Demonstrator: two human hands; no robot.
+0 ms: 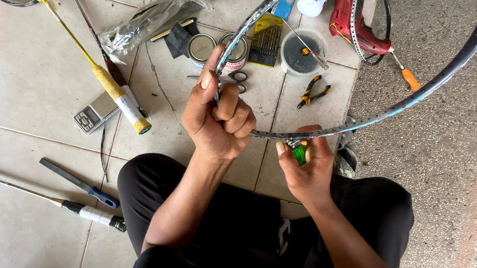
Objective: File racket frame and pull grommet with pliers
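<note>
1. The left hand (pixel 219 121) is clenched in a fist around the unstrung racket frame (pixel 329 132), thumb pointing up toward 12 o'clock along the hoop's left side.
2. The right hand (pixel 307 168) sits at about 4 o'clock from the left, its fingers pinched on a small green-handled tool (pixel 300 153) that is pressed up against the underside of the frame.
3. The frame's lower edge runs nearly level between the two hands, from 9 to 3 o'clock, then sweeps up toward 1 o'clock at the far right; the tool's long axis stands roughly across it, pointing to 12.
4. The tool's tip seems to meet the frame just beside the right thumb, though the fingers hide the contact.
5. On the tiled floor (pixel 27 77), at 12 o'clock beyond the hands, lie two round tins (pixel 201 47), scissors (pixel 237 80) and orange-handled pliers (pixel 313 91), well apart from the right hand.
</note>
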